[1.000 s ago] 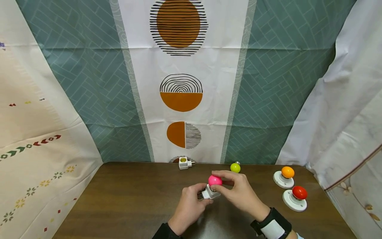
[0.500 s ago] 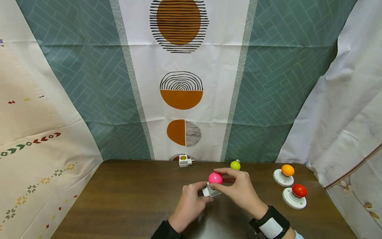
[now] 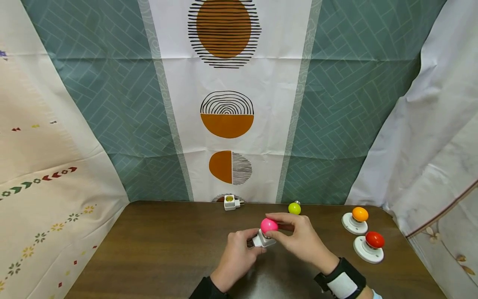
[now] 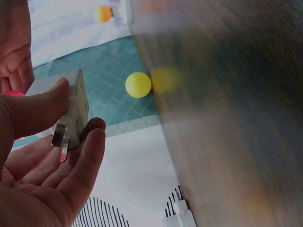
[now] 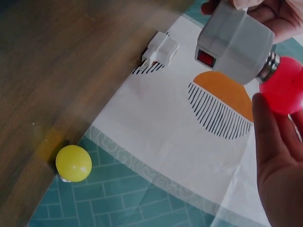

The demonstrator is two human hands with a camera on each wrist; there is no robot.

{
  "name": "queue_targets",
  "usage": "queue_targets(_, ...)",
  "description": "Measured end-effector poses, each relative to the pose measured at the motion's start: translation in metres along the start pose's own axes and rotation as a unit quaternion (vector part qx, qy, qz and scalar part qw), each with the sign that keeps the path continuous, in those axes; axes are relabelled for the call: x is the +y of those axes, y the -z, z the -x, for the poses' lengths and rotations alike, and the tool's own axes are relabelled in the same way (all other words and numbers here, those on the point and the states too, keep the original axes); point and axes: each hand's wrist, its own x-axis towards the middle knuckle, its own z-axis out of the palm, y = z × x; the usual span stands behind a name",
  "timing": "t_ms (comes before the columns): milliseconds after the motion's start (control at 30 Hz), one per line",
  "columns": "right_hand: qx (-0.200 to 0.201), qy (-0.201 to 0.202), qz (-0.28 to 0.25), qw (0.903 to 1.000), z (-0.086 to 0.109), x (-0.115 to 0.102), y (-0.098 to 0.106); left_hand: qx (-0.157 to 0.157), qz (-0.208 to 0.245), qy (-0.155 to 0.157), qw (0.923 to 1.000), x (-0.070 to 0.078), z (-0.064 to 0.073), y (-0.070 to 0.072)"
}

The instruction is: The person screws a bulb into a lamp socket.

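Over the table, my left hand (image 3: 239, 255) pinches a white plug-in bulb socket (image 3: 263, 239) between thumb and fingers. Its two flat metal prongs (image 4: 60, 141) stick out in the left wrist view. With thumb and fingertips my right hand (image 3: 298, 236) holds a round pink light bulb (image 3: 269, 225) at the socket's mouth. Part of the bulb's metal screw base (image 5: 270, 65) shows between glass and socket in the right wrist view; how deep it sits is hidden. A red switch (image 5: 206, 58) marks one face of the socket.
Another white plug-in socket (image 3: 231, 202) lies at the table's back edge. A yellow-green bulb (image 3: 294, 208) rests there, right of it. At the right stand two round white bases, one with an orange bulb (image 3: 360, 214), one with a red bulb (image 3: 375, 239).
Both hands keep hold of the socket and the pink bulb in nearly the same place. The right fingers have shifted slightly around the bulb; the head view has tilted a little.
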Motion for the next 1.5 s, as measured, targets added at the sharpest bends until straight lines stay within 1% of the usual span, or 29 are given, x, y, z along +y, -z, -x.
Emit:
queue_targets(167, -0.051, 0.015, -0.004, 0.9985, -0.001, 0.002, 0.003, -0.004, 0.006, 0.001, 1.0, -0.001, 0.0, 0.001)
queue_targets(233, -0.058, 0.019, -0.008, 0.9981, -0.001, 0.002, 0.003, -0.004, 0.006, 0.001, 1.0, -0.001, 0.0, 0.001)
queue_targets(300, -0.045, 0.018, -0.01, 0.9988, 0.0, 0.002, 0.001, -0.003, 0.005, 0.002, 1.0, -0.001, 0.0, 0.001)
queue_targets(333, -0.031, 0.014, -0.008, 0.9994, 0.0, 0.001, 0.0, -0.002, 0.005, 0.003, 1.0, -0.001, 0.0, 0.001)
queue_targets(400, 0.007, 0.004, 0.0, 1.0, 0.001, -0.003, -0.002, -0.001, 0.008, 0.004, 1.0, -0.001, 0.0, 0.001)
queue_targets(500, 0.068, -0.009, 0.012, 0.9976, 0.003, -0.013, -0.006, 0.001, 0.012, 0.001, 0.9999, -0.002, 0.001, 0.0)
queue_targets(567, 0.088, -0.013, 0.015, 0.9959, 0.005, -0.021, -0.007, 0.002, 0.014, 0.0, 0.9999, -0.002, 0.001, 0.0)
queue_targets(600, 0.09, -0.015, 0.014, 0.9957, 0.005, -0.024, -0.007, 0.002, 0.013, 0.001, 0.9999, -0.002, 0.002, 0.0)
queue_targets(667, 0.082, -0.022, 0.013, 0.9963, 0.005, -0.026, -0.006, 0.004, 0.013, 0.003, 0.9999, -0.002, 0.002, 0.001)
queue_targets(733, 0.06, -0.033, 0.019, 0.9975, 0.004, -0.022, -0.005, 0.004, 0.013, 0.005, 0.9999, -0.002, 0.002, 0.001)
queue_targets(833, 0.021, -0.044, 0.026, 0.9985, 0.002, -0.012, -0.004, 0.003, 0.011, 0.001, 0.9999, -0.001, 0.001, 0.001)
queue_targets(933, -0.01, -0.035, 0.02, 0.9991, 0.002, -0.004, -0.003, 0.0, 0.007, -0.002, 1.0, -0.001, 0.001, 0.0)
queue_targets(1000, -0.015, -0.023, 0.01, 0.9996, 0.002, -0.002, -0.003, -0.002, 0.007, -0.002, 1.0, -0.001, 0.0, 0.0)
queue_targets(1167, 0.009, -0.002, 0.003, 0.9999, 0.002, -0.002, -0.006, -0.005, 0.01, -0.001, 0.9999, 0.0, 0.0, 0.0)
queue_targets(1333, 0.046, -0.005, 0.005, 0.9989, 0.002, -0.003, -0.009, -0.001, 0.012, -0.002, 0.9999, 0.001, 0.001, 0.0)
queue_targets(1500, 0.081, -0.008, 0.016, 0.9965, 0.003, -0.004, -0.009, -0.004, 0.027, 0.007, 0.9996, 0.002, 0.001, 0.0)
